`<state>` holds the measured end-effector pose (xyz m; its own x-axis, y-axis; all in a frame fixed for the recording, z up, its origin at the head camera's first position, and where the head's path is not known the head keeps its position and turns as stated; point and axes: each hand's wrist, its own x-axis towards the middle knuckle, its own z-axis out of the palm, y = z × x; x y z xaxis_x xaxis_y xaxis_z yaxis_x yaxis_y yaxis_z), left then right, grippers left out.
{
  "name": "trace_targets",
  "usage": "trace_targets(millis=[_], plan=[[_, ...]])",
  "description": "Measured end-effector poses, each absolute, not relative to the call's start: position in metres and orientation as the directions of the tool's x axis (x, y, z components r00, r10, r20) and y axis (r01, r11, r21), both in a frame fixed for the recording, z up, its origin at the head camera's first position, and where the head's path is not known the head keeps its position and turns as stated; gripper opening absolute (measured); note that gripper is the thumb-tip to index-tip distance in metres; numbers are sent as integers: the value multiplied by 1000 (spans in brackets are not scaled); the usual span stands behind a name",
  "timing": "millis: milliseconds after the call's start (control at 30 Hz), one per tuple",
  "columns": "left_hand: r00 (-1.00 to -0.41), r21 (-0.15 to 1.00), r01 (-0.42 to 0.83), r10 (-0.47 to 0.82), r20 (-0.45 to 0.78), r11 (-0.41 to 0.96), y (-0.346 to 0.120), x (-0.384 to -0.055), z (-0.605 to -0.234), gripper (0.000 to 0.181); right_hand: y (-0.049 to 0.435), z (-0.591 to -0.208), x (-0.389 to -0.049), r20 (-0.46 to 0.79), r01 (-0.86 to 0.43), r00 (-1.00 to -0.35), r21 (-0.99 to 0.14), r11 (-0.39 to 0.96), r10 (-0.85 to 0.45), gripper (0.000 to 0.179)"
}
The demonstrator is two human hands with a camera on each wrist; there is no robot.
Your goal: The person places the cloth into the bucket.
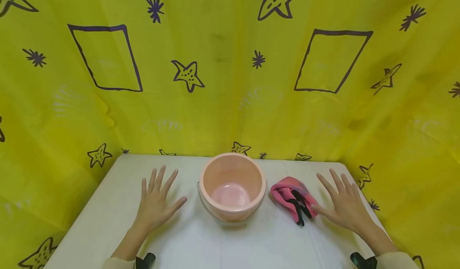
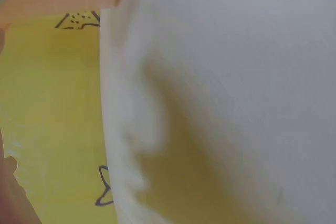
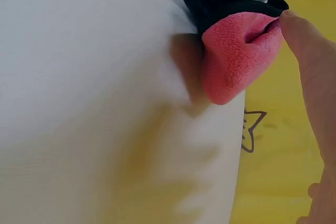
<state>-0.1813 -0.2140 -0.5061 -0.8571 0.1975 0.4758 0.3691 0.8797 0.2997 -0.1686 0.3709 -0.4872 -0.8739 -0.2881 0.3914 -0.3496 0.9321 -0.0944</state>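
A peach-pink plastic bucket (image 1: 230, 215) stands upright in the middle of the white table, its inside bare and a thin handle down along its sides. Left of it, my left hand (image 1: 154, 207) is held over the table with fingers spread, the thumb pointing towards the bucket. To the bucket's right lies a crumpled pink fleece piece (image 1: 285, 191) with black edging; a small pale label shows in the right wrist view. My right hand (image 1: 346, 205) is spread beside it, holding nothing, and the thumb tip (image 3: 289, 19) overlaps the fleece's edge in both views.
The white table (image 1: 179, 245) ends at the back and sides against a yellow curtain (image 1: 219, 113) printed with stars and frames. Both hands cast shadows on the tabletop. Dark bands (image 1: 145, 260) sit at the wrists by the pale sleeves.
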Motion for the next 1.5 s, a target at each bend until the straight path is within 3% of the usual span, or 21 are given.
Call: trace_targets(millis=[233, 367, 733, 1000, 1300, 1500], plan=[[-832, 488, 475, 194, 519, 732, -187, -177, -494, 87, 360, -478, -178, 379, -415, -867, -194, 889, -322, 102], [-843, 610, 503, 192, 503, 612, -169, -172, -487, 84, 346, -474, -183, 300, -414, -896, -300, 859, -327, 101], [-851, 726, 523, 221, 477, 447, -136, -168, -484, 80, 305, -474, -196, 60, -366, -921, -464, 806, -384, 102], [-873, 774, 488, 232, 429, 403, -125, -168, -489, 79, 293, -472, -199, -58, -331, -918, -432, 839, -392, 99], [-906, 848, 416, 232, 354, 329, -126, -170, -494, 77, 295, -463, -202, -65, -333, -920, -393, 857, -388, 76], [-924, 899, 358, 232, 303, 253, -125, -173, -499, 77, 300, -467, -205, -22, -384, -904, -396, 834, -427, 70]])
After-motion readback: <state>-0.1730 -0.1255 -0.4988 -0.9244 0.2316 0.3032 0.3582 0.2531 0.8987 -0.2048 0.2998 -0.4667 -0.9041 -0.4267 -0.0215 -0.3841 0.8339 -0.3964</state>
